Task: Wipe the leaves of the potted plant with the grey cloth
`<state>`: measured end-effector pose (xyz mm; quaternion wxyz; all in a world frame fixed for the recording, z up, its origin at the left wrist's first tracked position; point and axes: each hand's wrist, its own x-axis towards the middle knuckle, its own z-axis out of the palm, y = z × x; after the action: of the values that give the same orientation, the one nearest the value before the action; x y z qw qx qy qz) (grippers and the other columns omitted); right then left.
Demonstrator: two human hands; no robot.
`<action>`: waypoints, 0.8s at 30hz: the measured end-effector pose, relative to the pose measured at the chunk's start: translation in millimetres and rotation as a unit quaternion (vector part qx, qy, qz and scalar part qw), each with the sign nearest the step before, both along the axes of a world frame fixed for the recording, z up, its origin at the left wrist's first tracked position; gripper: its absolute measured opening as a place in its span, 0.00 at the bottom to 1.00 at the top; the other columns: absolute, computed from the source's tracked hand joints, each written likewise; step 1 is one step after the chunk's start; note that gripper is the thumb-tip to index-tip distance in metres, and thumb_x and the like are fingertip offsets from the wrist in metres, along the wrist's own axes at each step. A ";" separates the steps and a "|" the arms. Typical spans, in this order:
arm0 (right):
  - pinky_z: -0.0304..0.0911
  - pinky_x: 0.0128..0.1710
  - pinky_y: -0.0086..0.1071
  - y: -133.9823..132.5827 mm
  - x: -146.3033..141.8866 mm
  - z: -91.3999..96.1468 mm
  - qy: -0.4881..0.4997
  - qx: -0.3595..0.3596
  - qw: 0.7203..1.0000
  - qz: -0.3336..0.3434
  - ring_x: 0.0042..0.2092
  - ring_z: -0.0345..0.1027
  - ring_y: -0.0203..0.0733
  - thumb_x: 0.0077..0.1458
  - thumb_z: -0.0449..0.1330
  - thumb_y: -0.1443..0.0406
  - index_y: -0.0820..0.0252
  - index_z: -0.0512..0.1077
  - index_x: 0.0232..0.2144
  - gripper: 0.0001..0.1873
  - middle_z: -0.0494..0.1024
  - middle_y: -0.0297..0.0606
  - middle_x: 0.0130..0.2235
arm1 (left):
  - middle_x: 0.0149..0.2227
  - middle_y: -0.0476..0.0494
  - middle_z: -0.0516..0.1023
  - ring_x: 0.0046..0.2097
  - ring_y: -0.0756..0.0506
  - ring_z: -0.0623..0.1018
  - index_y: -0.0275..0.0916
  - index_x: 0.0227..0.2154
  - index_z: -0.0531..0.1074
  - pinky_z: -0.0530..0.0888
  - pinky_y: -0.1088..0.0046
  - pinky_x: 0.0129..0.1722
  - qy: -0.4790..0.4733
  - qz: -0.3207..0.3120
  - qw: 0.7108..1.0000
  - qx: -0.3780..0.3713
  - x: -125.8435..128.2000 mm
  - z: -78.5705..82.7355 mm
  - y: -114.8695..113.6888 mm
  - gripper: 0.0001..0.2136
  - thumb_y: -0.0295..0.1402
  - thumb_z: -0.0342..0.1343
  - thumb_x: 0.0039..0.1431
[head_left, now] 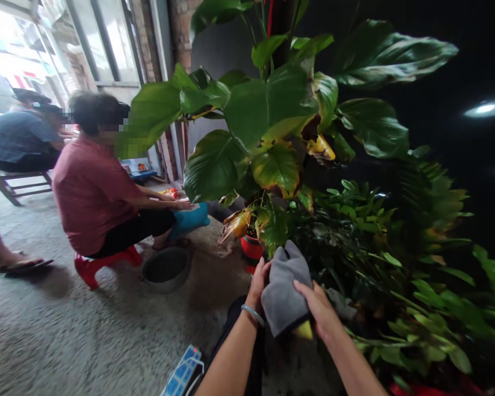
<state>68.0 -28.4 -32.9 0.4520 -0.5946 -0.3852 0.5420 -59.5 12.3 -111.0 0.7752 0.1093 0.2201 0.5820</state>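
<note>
A soft grey cloth [286, 294] is bunched up in front of me, between my two hands. My left hand [259, 281], below which a pale bangle circles the wrist, closes on the cloth's left side. From the right, my right hand [315, 308] grips it with the thumb lying on top; the other fingers are hidden. A yellow patch [303, 330] shows under the cloth's lower edge, and I cannot tell whether it belongs to it. Just beyond stands a large-leaved plant [268, 110] with some yellow-brown leaves, in a red and dark pot [251, 248].
Dense leafy plants [367, 236] crowd the right side. A person in a red shirt [94, 187] sits on a red stool [107, 264] at left, by a dark basin [167, 269]. A blue-and-white power strip [183, 371] lies near my legs. Another person [20, 132] sits farther back.
</note>
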 end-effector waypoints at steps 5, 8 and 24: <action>0.68 0.39 0.39 -7.1 6.8 33.7 0.000 0.108 0.994 -0.001 0.42 0.76 0.53 0.35 0.67 0.56 0.55 0.75 0.36 0.22 0.83 0.40 0.38 | 0.38 0.37 0.83 0.45 0.35 0.79 0.33 0.43 0.78 0.70 0.61 0.50 -0.001 0.018 1.000 -0.018 3.7 1.3 -0.6 0.22 0.48 0.53 0.58; 0.69 0.39 0.39 27.9 0.5 51.4 0.014 0.189 0.980 -0.055 0.41 0.75 0.50 0.36 0.66 0.56 0.55 0.74 0.39 0.24 0.83 0.37 0.36 | 0.33 0.38 0.82 0.43 0.39 0.80 0.33 0.37 0.78 0.71 0.63 0.47 0.001 0.029 1.000 -0.008 8.9 1.4 -0.1 0.21 0.46 0.49 0.62; 0.65 0.41 0.37 41.5 -9.3 51.4 -0.009 0.240 0.967 -0.083 0.41 0.73 0.47 0.37 0.65 0.55 0.57 0.73 0.39 0.24 0.82 0.37 0.37 | 0.32 0.40 0.82 0.40 0.40 0.80 0.37 0.37 0.78 0.73 0.64 0.45 0.030 0.033 0.999 0.003 11.4 4.3 -0.7 0.19 0.46 0.49 0.62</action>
<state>58.7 13.1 18.5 0.6215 -0.5032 -0.4574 0.3889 -48.1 11.6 -106.8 0.7486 0.1216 0.2445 0.6042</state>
